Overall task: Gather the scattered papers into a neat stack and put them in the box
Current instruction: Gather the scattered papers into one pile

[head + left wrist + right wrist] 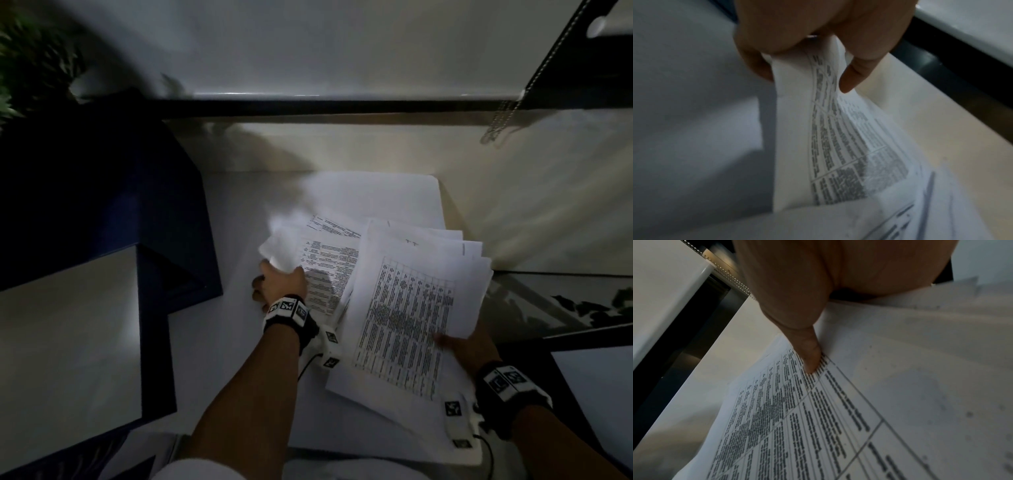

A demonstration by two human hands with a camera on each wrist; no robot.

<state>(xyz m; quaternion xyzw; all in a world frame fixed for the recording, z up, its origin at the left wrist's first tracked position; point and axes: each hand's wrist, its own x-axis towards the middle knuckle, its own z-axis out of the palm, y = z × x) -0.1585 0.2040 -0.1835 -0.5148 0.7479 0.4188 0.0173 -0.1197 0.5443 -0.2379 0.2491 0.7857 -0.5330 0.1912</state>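
The bench (222,359) carries the dark box (147,308) at nine o'clock. The papers (404,308) fan out at centre, light, floppy, prone to sliding, so I'd take them by their edges. My left hand (279,284) pinches a sheet's curling corner; my right hand (469,346) clamps the fan, thumb on top.

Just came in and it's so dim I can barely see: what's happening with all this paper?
A person is gathering printed sheets on a white table. The left hand pinches the curled edge of a few sheets, while the right hand grips a fanned bundle of papers, thumb on top. The sheets aren't squared up yet, and the dark blue box at the left holds none of them.
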